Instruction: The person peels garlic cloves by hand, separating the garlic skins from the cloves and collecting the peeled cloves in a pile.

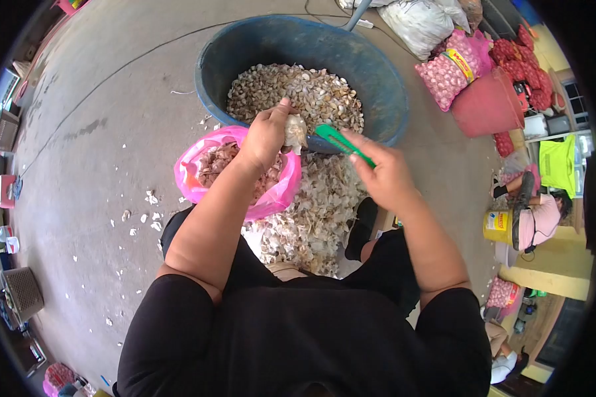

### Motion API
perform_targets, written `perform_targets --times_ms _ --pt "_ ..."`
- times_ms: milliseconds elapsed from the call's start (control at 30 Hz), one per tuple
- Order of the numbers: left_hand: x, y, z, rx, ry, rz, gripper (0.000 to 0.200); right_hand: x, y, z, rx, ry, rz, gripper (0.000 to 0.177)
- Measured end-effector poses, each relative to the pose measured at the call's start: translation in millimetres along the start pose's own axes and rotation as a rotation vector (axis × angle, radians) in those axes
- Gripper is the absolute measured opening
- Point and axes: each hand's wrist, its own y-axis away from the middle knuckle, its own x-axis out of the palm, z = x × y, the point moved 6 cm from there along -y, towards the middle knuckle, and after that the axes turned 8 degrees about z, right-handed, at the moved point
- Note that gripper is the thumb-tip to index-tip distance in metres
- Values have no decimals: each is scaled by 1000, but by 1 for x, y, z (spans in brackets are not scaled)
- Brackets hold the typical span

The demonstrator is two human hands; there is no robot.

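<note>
My left hand (pixel 266 137) is closed around a whitish garlic bulb (pixel 297 131) with loose papery skin, above the near rim of a blue tub (pixel 384 99). Garlic cloves (pixel 298 92) lie in a heap inside that tub. In my right hand (pixel 385 177) is a green utility knife (pixel 341 141), pointing toward the bulb but apart from it; I cannot make out its blade. Beneath my left forearm stands a pink plastic bag (pixel 191 159) holding reddish-brown pieces, partly hidden by the arm. A pile of papery garlic skins (pixel 304 225) lies between my legs.
Scraps of skin (pixel 151 197) dot the concrete floor at left. At upper right are a mesh sack of garlic (pixel 451 66), a red bucket (pixel 487 106) and a white sack (pixel 414 26). A person in pink (pixel 540 221) sits at right near a yellow bucket (pixel 498 225).
</note>
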Motion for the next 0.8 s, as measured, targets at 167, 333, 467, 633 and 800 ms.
perform_targets --times_ms 167,333,467,633,800 --pt "4 6 -13 117 -97 -38 42 15 -3 7 83 -225 -66 34" --pt "-1 6 -12 210 -112 -116 43 19 -3 9 61 -154 0 34" --pt "-14 12 -27 252 -38 -256 42 29 16 1 136 31 339 33" --pt "-33 17 -34 356 -79 -313 44 83 4 -24 192 -73 311 24" --pt "-30 15 -24 248 13 -215 43 109 -44 -11 216 -149 156 19"
